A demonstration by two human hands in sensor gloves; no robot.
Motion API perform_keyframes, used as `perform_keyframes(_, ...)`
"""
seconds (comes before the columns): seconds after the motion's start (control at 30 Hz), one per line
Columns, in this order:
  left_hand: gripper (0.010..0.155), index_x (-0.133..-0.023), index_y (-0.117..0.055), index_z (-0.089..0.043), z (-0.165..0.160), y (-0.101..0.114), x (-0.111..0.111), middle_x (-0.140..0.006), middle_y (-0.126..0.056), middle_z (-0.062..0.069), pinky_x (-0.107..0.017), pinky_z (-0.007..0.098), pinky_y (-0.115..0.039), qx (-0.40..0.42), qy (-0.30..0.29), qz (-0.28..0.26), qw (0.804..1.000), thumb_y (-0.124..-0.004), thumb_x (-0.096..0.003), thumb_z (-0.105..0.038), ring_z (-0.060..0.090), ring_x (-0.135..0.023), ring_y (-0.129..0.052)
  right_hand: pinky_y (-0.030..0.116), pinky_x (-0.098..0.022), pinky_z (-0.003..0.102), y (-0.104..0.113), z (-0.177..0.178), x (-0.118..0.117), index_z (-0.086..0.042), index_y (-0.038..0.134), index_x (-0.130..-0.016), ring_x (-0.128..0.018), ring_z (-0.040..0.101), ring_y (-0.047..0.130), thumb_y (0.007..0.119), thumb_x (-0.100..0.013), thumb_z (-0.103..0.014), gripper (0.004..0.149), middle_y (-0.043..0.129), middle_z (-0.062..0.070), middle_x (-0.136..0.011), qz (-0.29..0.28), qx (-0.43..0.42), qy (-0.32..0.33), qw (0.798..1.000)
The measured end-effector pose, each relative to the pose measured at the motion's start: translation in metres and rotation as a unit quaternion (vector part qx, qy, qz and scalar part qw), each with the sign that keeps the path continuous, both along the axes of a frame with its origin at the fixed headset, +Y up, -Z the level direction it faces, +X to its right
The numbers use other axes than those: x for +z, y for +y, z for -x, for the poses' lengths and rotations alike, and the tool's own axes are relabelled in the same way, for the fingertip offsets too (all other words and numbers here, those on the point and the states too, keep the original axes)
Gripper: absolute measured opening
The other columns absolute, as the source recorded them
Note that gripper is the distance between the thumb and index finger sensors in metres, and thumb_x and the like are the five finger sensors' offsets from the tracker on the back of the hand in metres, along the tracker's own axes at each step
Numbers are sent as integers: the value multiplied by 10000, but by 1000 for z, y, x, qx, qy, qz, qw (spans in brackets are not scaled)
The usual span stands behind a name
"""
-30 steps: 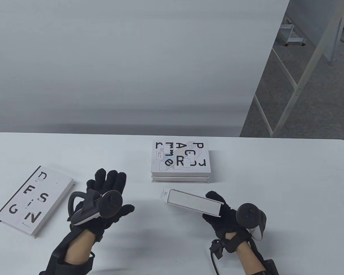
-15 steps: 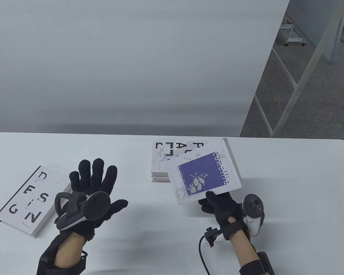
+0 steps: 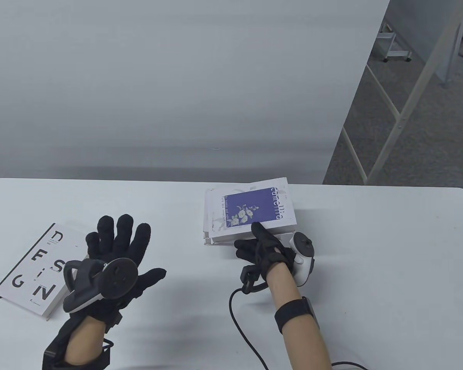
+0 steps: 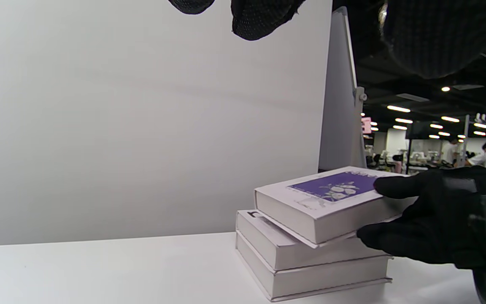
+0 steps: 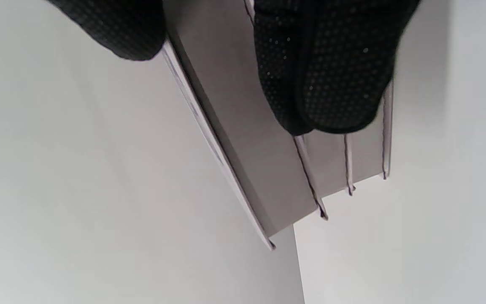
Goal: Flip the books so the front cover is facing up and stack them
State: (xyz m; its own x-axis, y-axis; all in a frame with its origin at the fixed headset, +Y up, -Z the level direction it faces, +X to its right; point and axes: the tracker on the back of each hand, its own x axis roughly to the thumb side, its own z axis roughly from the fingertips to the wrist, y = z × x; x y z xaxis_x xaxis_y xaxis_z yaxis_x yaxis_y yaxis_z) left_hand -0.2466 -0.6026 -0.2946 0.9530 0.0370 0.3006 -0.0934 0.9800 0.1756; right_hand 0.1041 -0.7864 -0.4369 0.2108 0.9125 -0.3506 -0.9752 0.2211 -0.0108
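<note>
Slippage is my worry: the camellia book (image 3: 250, 210) sits skewed on the stack (image 4: 310, 266), front cover up, one corner overhanging. My right hand (image 3: 264, 250) grips its near edge, thumb on the cover. Letting go crooked could tip it off. My left hand (image 3: 115, 254) hovers spread, holding nothing, above the surface (image 3: 370, 269) beside the DESIGN book (image 3: 42, 266), not yet stacked.

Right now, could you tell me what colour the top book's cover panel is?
Purple with white flowers, on the top book; clearest in the table view.
</note>
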Motion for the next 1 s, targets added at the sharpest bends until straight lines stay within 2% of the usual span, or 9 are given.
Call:
perform_keyframes(0.13,960,-1131,-479,-129,-1,-1,-1,-1126,-313,291,-626,773,-333,3,-5,4,1000,-695,-408,-723,628,-955,-203,936,-393,339,-3,7,-6,50,342,-896,-595,293,993,639,-551,-545,749,659,321,-803,14,15,-9,1000)
perform_keyframes(0.27,955,-1131,-488,-130,-1,-2,-1,-1128,-327,290,-627,772,-336,5,-9,9,1000,-694,-410,-722,627,-957,-209,938,-395,333,-7,16,-7,60,329,-895,-599,286,991,611,-557,-546,749,660,321,-798,27,-11,-21,999)
perform_keyframes(0.47,949,-1128,-502,-132,-3,-3,-2,-1130,-344,286,-628,770,-341,4,-11,13,1000,-693,-409,-721,625,-959,-215,908,-435,377,-11,20,-4,107,262,-903,-651,355,936,514,-561,-519,756,601,365,-816,29,-37,-16,999)
perform_keyframes(0.73,943,-1126,-509,-132,-7,-6,-4,-1131,-350,286,-629,769,-342,-2,-13,18,1000,-693,-411,-718,626,-959,-217,837,-527,425,-3,29,-4,176,127,-886,-751,428,813,472,-557,-422,765,484,436,-850,7,-65,-10,998)
perform_keyframes(1.0,938,-1124,-515,-133,-12,-11,-7,-1130,-355,286,-629,768,-344,-12,-15,30,999,-694,-412,-715,624,-959,-220,765,-570,470,-7,38,-2,188,89,-869,-800,470,714,471,-551,-361,741,402,471,-862,-32,-100,8,994)
